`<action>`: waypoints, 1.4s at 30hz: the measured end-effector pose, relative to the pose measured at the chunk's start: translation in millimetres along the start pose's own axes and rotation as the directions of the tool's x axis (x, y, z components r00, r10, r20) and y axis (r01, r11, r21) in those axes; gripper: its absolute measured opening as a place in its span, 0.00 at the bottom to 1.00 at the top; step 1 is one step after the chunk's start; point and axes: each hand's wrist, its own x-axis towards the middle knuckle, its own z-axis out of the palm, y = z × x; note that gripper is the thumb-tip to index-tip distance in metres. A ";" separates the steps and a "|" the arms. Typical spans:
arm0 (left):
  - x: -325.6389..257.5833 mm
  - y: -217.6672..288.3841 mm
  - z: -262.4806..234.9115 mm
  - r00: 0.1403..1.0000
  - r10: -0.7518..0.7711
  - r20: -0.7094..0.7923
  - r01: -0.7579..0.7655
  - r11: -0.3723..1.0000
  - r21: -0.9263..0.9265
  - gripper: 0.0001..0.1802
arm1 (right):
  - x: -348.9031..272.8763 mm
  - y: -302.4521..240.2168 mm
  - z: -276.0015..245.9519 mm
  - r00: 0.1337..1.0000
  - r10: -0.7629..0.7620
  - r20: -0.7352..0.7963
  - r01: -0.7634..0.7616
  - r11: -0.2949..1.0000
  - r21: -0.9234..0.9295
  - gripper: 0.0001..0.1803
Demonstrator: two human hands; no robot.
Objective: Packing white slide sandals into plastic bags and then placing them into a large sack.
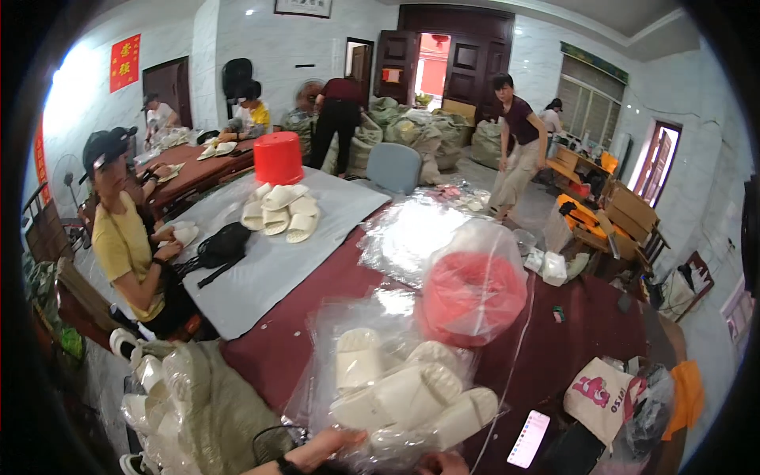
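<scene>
Several cream slippers (396,396) lie in a loose heap on clear plastic bags (313,380) at the near edge of the dark red table. At the heap's near left side is my left hand (336,442), its fingers closed on the crinkled clear plastic by the lowest slipper. My right hand (443,463) shows only in part at the lower edge, just right of that spot. Its fingers look curled, and what they hold is hidden. A black band circles my left wrist.
Behind the slippers stands a red tub (475,293) wrapped in clear plastic. A phone (529,439) and a cloth bag (598,400) lie right. A bulging sack (198,404) stands left. Across the table a person in yellow (127,245) handles slippers; other people work farther back.
</scene>
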 end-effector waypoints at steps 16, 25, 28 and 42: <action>91.5 -112.2 -66.0 0.992 -0.123 -0.039 0.113 0.974 -0.194 0.13 | 2.4 25.5 5.3 0.937 0.179 0.299 -0.189 0.982 0.004 0.21; 63.7 -113.0 -71.6 0.973 -0.231 0.024 0.229 0.938 -0.259 0.11 | -22.1 27.3 22.4 0.984 0.151 0.090 -0.147 0.988 -0.050 0.28; 40.4 -39.4 -22.3 0.940 -0.317 -0.128 0.314 0.948 -0.048 0.14 | -17.1 28.1 21.3 0.942 0.243 0.234 -0.246 0.969 -0.017 0.31; 36.9 -22.3 -2.9 0.995 0.097 -0.007 -0.097 0.993 -0.065 0.23 | 28.7 28.0 7.7 0.829 0.250 0.500 -0.274 0.961 -0.027 0.35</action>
